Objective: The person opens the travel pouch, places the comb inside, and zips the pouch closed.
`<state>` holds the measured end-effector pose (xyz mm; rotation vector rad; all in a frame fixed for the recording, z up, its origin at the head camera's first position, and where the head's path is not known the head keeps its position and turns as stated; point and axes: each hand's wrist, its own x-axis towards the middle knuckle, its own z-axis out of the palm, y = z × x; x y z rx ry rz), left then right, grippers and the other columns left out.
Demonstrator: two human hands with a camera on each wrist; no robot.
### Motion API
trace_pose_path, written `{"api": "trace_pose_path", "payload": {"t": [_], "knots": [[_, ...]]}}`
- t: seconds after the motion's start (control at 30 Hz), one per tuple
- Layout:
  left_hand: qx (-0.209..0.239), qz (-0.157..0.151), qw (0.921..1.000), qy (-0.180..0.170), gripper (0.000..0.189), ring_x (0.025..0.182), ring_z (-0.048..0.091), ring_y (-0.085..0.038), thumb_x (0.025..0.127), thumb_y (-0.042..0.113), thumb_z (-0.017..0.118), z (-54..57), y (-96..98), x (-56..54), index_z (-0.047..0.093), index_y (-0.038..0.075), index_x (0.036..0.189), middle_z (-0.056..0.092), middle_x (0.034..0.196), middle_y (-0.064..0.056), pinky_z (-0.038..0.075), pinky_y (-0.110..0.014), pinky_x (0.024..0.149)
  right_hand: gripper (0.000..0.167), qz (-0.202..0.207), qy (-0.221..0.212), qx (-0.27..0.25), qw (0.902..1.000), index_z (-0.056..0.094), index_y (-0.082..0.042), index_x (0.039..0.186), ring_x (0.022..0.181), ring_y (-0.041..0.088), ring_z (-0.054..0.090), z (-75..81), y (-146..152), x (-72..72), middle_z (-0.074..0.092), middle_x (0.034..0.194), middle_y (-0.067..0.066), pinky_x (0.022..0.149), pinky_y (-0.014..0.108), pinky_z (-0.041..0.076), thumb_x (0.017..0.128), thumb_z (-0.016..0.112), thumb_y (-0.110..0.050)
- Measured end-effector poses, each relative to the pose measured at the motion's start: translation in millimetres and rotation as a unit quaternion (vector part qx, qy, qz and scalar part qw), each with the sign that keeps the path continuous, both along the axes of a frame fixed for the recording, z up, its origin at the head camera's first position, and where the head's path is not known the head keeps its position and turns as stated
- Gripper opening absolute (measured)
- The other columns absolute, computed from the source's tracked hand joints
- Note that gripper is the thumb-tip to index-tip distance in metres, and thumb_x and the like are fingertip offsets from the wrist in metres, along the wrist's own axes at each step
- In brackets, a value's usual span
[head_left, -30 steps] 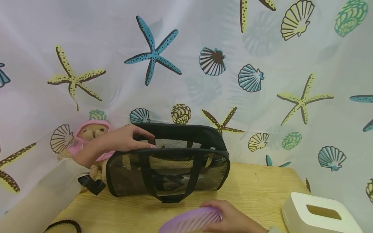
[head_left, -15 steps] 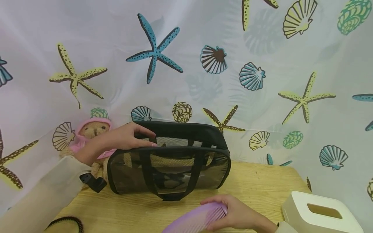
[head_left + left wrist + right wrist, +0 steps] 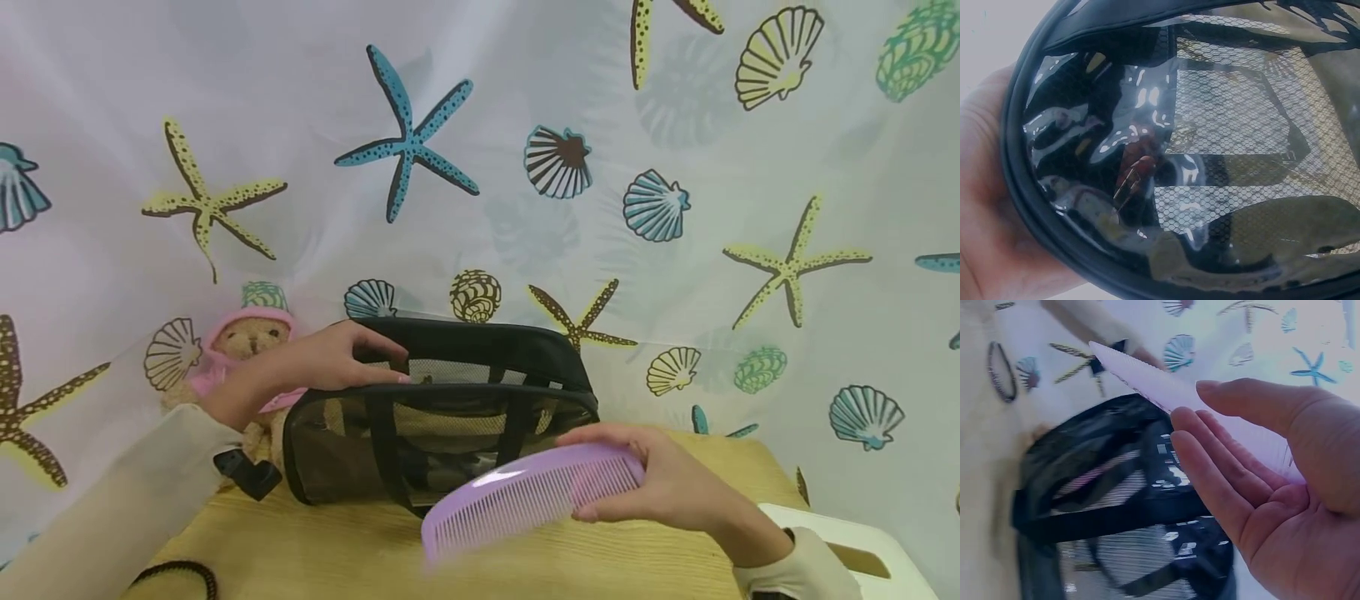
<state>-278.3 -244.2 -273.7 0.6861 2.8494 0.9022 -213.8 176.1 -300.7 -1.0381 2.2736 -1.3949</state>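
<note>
1. Behind both your hands hangs a pale curtain (image 3: 517,79) printed with starfish and shells; below them lies a wooden table (image 3: 300,550).
2. Your right hand (image 3: 663,483) pinches a purple comb (image 3: 517,500) at one end, thumb in front and fingers behind it.
3. That comb reaches from your right hand toward your left side, teeth downward, far end lower and raised above the table.
4. Beyond the comb and between your hands stands a black bag (image 3: 450,421) with see-through panels, mesh and strap handles, its top gaping.
5. Your left hand (image 3: 330,358) grasps nothing: thumb and finger stretch apart across the near-left end of the bag's opening, touching its rim.
6. Under your left palm, glare on the bag's clear end makes the contents too broken up to name.
7. Behind your left forearm sits a teddy bear (image 3: 251,337) in a pink hood.
8. Nearer you than your left hand lies a dark looped band (image 3: 183,567).
9. Past your right sleeve, partly hidden by it, is a white slotted box (image 3: 855,537).
</note>
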Motion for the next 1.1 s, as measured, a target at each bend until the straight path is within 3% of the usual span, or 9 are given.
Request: {"api": "trace_pose_path", "payload": {"t": [0.07, 0.2, 0.3, 0.47, 0.6, 0.83, 1.1], "knots": [[0.004, -0.001, 1.0, 0.002, 0.054, 0.141, 0.051, -0.04, 0.095, 0.044, 0.072, -1.7, -0.3, -0.4, 0.067, 0.008, 0.136, 0.062, 0.144, -0.019, 0.047, -0.056, 0.11, 0.061, -0.025, 0.014, -0.01, 0.9995, 0.061, -0.008, 0.138, 0.096, 0.023, 0.07, 15.6, 2, -4.2, 0.063, 0.127, 0.021, 0.075, 0.039, 0.063, 0.082, 0.086, -0.009], [0.003, 0.001, 1.0, 0.006, 0.053, 0.138, 0.054, -0.039, 0.095, 0.043, 0.073, -4.0, -0.2, -0.5, 0.068, 0.009, 0.135, 0.063, 0.143, -0.019, 0.049, -0.053, 0.106, 0.064, -0.044, 0.003, -0.06, 0.9973, 0.058, -0.003, 0.141, 0.094, 0.02, 0.07, 36.7, 2, -21.7, 0.067, 0.123, 0.013, 0.077, 0.037, 0.063, 0.083, 0.084, -0.003], [0.002, -0.001, 1.0, 0.002, 0.054, 0.138, 0.054, -0.039, 0.095, 0.044, 0.072, -5.5, 0.1, -0.5, 0.068, 0.009, 0.136, 0.063, 0.143, -0.018, 0.05, -0.054, 0.105, 0.063, -0.055, -0.013, -0.084, 0.9949, 0.055, -0.001, 0.143, 0.091, 0.019, 0.072, 46.3, -4, -39.1, 0.069, 0.12, 0.009, 0.079, 0.037, 0.063, 0.086, 0.08, 0.0], [0.002, -0.002, 1.0, 0.007, 0.054, 0.136, 0.056, -0.038, 0.095, 0.045, 0.072, -6.0, 1.0, -1.5, 0.067, 0.01, 0.136, 0.063, 0.144, -0.018, 0.05, -0.052, 0.104, 0.064, -0.088, -0.026, -0.084, 0.9922, 0.054, -0.005, 0.145, 0.089, 0.022, 0.075, 54.9, -21, -63.8, 0.063, 0.132, 0.015, 0.084, 0.044, 0.063, 0.086, 0.08, -0.003], [-0.002, 0.001, 0.9999, 0.011, 0.056, 0.136, 0.056, -0.038, 0.095, 0.045, 0.072, -4.7, 0.4, -1.2, 0.066, 0.01, 0.137, 0.062, 0.144, -0.018, 0.05, -0.052, 0.103, 0.065, -0.091, -0.039, -0.074, 0.9923, 0.055, -0.008, 0.145, 0.093, 0.023, 0.075, 56.3, -32, -79.1, 0.056, 0.14, 0.019, 0.089, 0.047, 0.061, 0.086, 0.081, -0.005], [-0.002, -0.001, 1.0, 0.008, 0.057, 0.14, 0.052, -0.041, 0.095, 0.045, 0.072, -3.1, -0.2, 0.1, 0.065, 0.009, 0.139, 0.063, 0.144, -0.018, 0.046, -0.058, 0.11, 0.062, -0.052, -0.064, -0.074, 0.9938, 0.048, -0.002, 0.15, 0.099, 0.024, 0.075, 47.9, -42, -102.7, 0.054, 0.142, 0.025, 0.092, 0.044, 0.061, 0.092, 0.072, -0.001], [-0.006, 0.0, 1.0, 0.004, 0.057, 0.138, 0.054, -0.04, 0.095, 0.045, 0.072, -3.4, 0.0, 2.0, 0.065, 0.01, 0.139, 0.063, 0.144, -0.017, 0.048, -0.056, 0.107, 0.061, -0.035, -0.084, -0.049, 0.9947, 0.044, -0.003, 0.152, 0.106, 0.032, 0.074, 34.0, -55, -115.4, 0.061, 0.134, 0.028, 0.098, 0.049, 0.057, 0.097, 0.069, -0.007]]}}
